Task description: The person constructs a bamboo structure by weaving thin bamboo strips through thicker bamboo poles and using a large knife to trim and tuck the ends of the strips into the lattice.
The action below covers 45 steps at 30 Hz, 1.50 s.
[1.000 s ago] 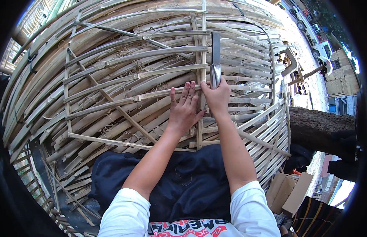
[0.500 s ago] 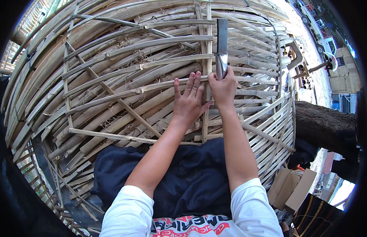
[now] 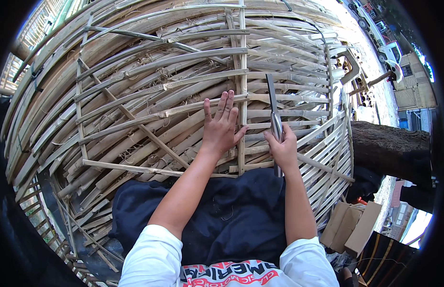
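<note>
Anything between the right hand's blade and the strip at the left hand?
Nothing visible above the slats beside the blade; lower down, the left hand has its thumb tip over the strip.

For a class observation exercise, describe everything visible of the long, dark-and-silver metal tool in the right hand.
The long, straight, metal-looking tool has a narrow dark blade and a shiny silver handle. The bare right hand grips the handle, whose lower end shows below. It points away from the person, tilted slightly left, over pale, flat bamboo slats; contact with them is unclear.
</note>
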Tool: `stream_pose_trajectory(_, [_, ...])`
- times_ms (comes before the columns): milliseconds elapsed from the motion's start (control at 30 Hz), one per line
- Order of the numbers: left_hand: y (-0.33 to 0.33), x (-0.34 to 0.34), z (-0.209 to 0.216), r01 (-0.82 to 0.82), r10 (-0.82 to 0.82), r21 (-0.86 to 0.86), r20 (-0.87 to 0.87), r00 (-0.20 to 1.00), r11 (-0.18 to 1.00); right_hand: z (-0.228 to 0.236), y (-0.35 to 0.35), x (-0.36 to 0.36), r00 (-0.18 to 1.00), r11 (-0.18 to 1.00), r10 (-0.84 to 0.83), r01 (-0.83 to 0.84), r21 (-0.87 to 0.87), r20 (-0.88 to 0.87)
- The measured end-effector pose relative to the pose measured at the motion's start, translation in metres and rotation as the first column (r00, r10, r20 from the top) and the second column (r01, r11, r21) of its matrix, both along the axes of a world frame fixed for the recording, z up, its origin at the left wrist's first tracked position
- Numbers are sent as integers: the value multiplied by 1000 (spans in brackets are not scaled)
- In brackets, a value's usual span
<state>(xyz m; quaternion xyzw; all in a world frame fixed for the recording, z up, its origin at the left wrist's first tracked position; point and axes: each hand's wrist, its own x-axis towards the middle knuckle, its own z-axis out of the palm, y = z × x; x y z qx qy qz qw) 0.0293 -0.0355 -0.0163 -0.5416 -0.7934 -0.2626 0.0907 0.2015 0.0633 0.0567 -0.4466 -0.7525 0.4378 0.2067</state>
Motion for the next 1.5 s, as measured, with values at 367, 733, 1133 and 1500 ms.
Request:
stream_pose_trajectory(367, [-5, -2, 13, 59, -64, 41, 109, 992, 997, 16, -38, 18, 993, 993, -49, 37, 109, 110])
stream_pose_trajectory(733, [-10, -5, 40, 101, -95, -28, 162, 982, 994, -4, -18, 11, 995, 985, -1, -16, 171, 97])
stream_pose_trajectory(1133, [42, -27, 49, 4, -18, 49, 272, 962, 999, -7, -9, 10, 977, 977, -176, 160, -140, -117])
stream_pose_trajectory(1500, [49, -23, 35, -78, 51, 93, 259, 964, 993, -3, -5, 11, 980, 965, -143, 107, -238, -139])
